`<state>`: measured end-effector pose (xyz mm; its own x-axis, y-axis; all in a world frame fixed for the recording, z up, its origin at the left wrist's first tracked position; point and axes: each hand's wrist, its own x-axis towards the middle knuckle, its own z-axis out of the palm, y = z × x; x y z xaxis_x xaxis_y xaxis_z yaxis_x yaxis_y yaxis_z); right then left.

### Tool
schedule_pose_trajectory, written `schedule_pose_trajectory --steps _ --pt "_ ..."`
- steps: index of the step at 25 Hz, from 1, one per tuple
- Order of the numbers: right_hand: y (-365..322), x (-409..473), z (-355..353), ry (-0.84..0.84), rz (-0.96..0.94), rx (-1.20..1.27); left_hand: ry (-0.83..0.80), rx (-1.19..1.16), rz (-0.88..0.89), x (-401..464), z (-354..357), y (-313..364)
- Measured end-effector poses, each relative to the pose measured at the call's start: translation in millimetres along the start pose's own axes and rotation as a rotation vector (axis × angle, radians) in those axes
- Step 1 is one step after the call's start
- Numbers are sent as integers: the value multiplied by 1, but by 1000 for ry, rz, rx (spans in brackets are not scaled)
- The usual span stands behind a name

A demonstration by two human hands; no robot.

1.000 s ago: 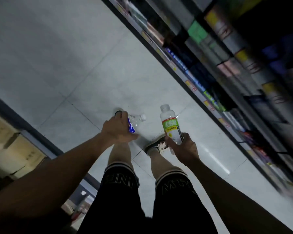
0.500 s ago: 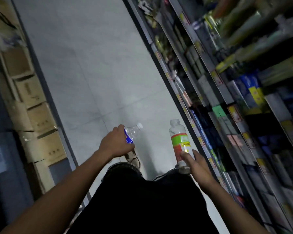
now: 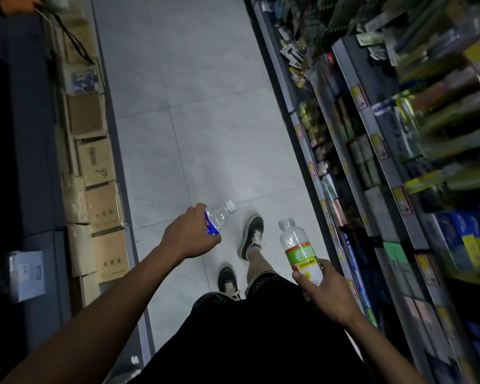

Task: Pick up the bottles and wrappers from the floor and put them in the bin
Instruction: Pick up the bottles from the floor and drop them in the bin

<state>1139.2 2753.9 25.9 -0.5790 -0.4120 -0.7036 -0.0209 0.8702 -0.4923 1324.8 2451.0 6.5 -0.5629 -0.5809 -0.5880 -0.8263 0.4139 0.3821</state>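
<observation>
Holding, left hand: the left hand [image 3: 189, 237] is closed around the lower body of a clear water bottle [image 3: 218, 218] with a blue label, its white cap pointing toward 1 o'clock over the floor.
Holding, right hand: the right hand [image 3: 326, 293] is clamped on the base of a white drink bottle [image 3: 298, 252] with a green, red and yellow label, upright with its cap toward 12 o'clock.
Bottle positions: both bottles are off the floor, the clear one at about 10 o'clock of the white one, well apart.
Change in view: against half a second ago, the camera looks further down the aisle; more of the grey tiled floor [image 3: 205, 120] shows toward 12 o'clock.
Change in stance: both dark shoes [image 3: 251, 235] now show on the tiles, the right one ahead of the left; earlier the black shorts [image 3: 261, 328] hid most of them.
Change in hands: the grips match the earlier frame; the two hands sit slightly wider apart.
Left side: stacked cardboard boxes [image 3: 100, 195] line the aisle at 9 o'clock.
Right side: stocked shelves [image 3: 372, 167] run from 12 to 4 o'clock, contents blurred.
Bin: cannot tell where it is.
</observation>
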Motion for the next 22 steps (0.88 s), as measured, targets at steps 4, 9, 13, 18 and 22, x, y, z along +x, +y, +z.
schedule_pose_trajectory --steps 4,9,13,18,22 --pt "-59 75 -32 -13 -57 -4 -5 -10 -71 54 -40 13" --pt "-165 174 -74 -68 -196 -124 -27 -138 -226 84 -66 15" --pt "-256 245 -94 -114 -328 -364 -1 -316 -355 95 -87 -8" --pt "-377 324 -94 -84 -449 -463 36 -471 -476 134 -132 -42" --pt "-460 378 -95 -41 -453 -508 39 -410 -487 221 -193 -67"
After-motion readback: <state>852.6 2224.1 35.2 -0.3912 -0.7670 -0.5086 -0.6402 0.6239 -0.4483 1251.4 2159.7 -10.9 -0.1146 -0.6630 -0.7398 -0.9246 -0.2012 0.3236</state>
